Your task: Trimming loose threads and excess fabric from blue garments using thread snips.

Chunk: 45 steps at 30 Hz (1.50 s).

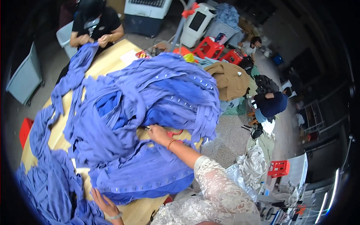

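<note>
"What's at the far left?"

"A grey wheeled bin, and below it a red plastic thing, mostly hidden by the wooden table. Then a crumpled heap of blue-violet fabric, its lower edge lost in the dark rim."

"And the person's left hand?"

"Spread wide, fingers extended, at the lower left edge of a blue-violet garment with a row of small pale fasteners. I can't tell whether the fingertips press on it. The forearm is cut off below."

"Who's behind?"

"Across the table, a co-worker in a black top holds the end of a long fabric strand in both hands."

"The middle?"

"A big pile of blue-violet garments covers most of the tabletop; its folds hide how many there are."

"The right hand?"

"It reaches in at the pile's near side, fingers drawn together. Something small and metallic shows at the fingertips, but I can't tell whether it's gripped. A red curved piece beside the wrist is partly covered."

"Farther right?"

"A brown knitted garment, then a bent-over person in dark blue, hard to make out."
</note>
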Each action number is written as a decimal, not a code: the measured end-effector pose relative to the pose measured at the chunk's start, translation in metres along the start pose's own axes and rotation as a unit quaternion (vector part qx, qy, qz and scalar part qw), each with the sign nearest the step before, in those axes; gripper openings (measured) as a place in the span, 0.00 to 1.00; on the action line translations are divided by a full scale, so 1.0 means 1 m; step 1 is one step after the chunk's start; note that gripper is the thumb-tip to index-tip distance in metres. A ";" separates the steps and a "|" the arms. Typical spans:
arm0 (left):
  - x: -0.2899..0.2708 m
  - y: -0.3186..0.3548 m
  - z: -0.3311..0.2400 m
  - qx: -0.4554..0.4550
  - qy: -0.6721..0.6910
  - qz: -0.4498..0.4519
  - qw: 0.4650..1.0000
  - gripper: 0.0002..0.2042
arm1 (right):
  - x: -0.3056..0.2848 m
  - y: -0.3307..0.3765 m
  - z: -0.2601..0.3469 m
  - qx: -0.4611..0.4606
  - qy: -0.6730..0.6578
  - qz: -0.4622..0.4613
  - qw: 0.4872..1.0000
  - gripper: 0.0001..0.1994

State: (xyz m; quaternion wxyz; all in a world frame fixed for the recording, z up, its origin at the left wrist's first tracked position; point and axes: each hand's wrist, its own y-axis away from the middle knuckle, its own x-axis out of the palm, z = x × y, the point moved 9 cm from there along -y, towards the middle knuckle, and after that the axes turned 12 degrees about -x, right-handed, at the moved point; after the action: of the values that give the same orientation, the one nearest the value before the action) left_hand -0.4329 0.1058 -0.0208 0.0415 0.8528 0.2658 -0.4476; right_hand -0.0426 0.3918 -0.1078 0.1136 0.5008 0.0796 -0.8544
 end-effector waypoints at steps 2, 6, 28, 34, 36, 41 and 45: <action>-0.009 0.009 -0.052 0.008 0.025 0.001 1.000 0.20 | -0.010 0.003 0.016 -0.055 0.015 -0.044 0.997 0.14; 0.027 0.030 -0.089 -0.028 0.080 0.109 0.990 0.36 | -0.064 0.042 0.035 -0.163 0.034 -0.099 0.981 0.20; 0.075 0.057 -0.065 -0.131 -0.036 0.030 0.990 0.34 | -0.104 0.146 -0.058 -0.054 -0.105 0.003 0.993 0.21; 0.073 0.047 -0.101 -0.095 -0.052 -0.024 0.994 0.36 | -0.187 0.196 -0.044 -0.184 -0.078 -0.041 0.979 0.23; 0.069 0.049 -0.091 -0.106 -0.049 -0.045 0.992 0.36 | -0.198 0.195 0.000 -0.252 -0.064 0.011 0.966 0.21; 0.056 0.042 -0.060 -0.122 -0.082 -0.064 0.987 0.40 | -0.153 0.192 0.100 -0.284 -0.121 0.255 0.916 0.23; 0.059 0.034 -0.052 -0.135 -0.102 -0.005 0.986 0.43 | -0.118 0.185 0.155 -0.301 -0.066 0.334 0.891 0.19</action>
State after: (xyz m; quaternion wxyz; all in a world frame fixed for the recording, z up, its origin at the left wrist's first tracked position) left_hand -0.3504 0.1176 -0.0417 0.1812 0.7878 0.3222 -0.4926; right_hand -0.0661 0.1891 0.0661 0.5428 0.3819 0.1535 -0.7321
